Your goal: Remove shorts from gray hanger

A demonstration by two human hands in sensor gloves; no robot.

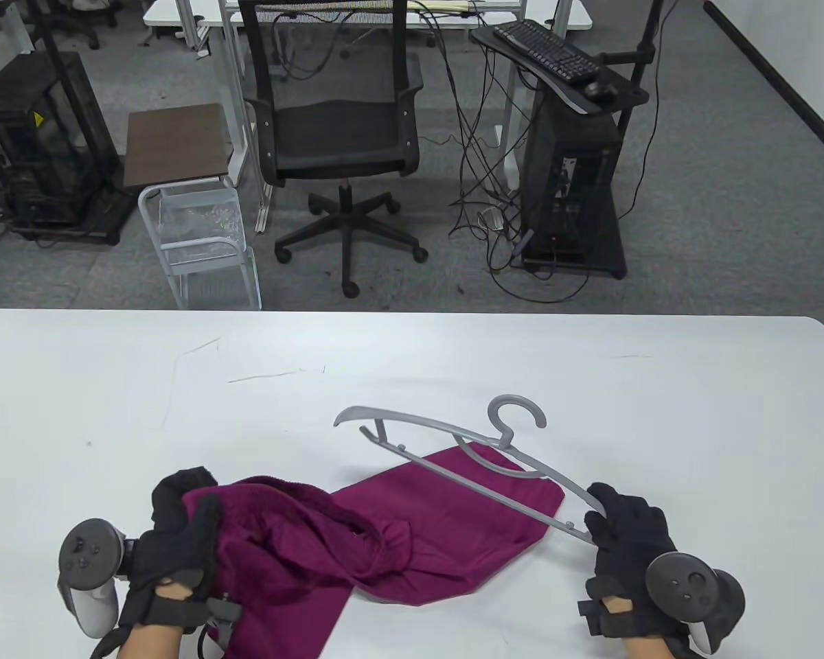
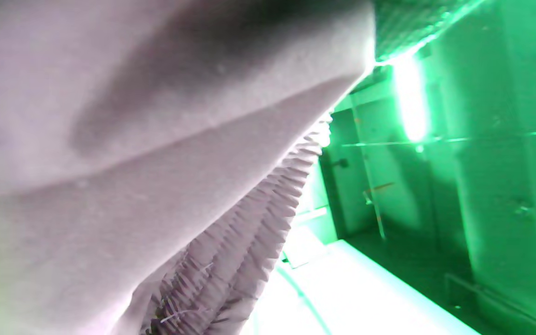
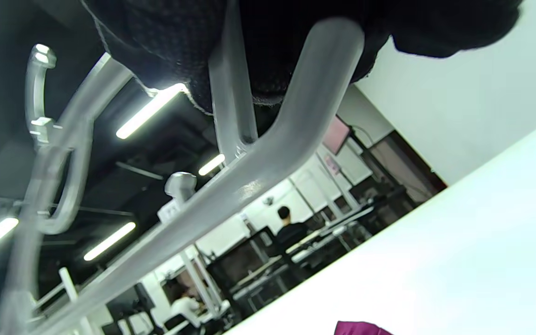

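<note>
The magenta shorts [image 1: 412, 542] lie spread on the white table [image 1: 110, 384], near its front edge. My left hand [image 1: 178, 535] grips their bunched waistband end at the left; the fabric fills the left wrist view [image 2: 133, 163]. The gray hanger [image 1: 453, 446] is lifted above the shorts, tilted, with its hook [image 1: 518, 412] pointing away. My right hand [image 1: 625, 532] holds the hanger's right end; in the right wrist view its bars [image 3: 268, 153] pass under my gloved fingers [image 3: 258, 42]. A corner of the shorts shows at the bottom of that view [image 3: 361, 328].
Past the table's far edge stand a black office chair [image 1: 340, 130], a small wire cart [image 1: 199, 233] and a black computer stand [image 1: 577, 158] with a keyboard [image 1: 546, 51].
</note>
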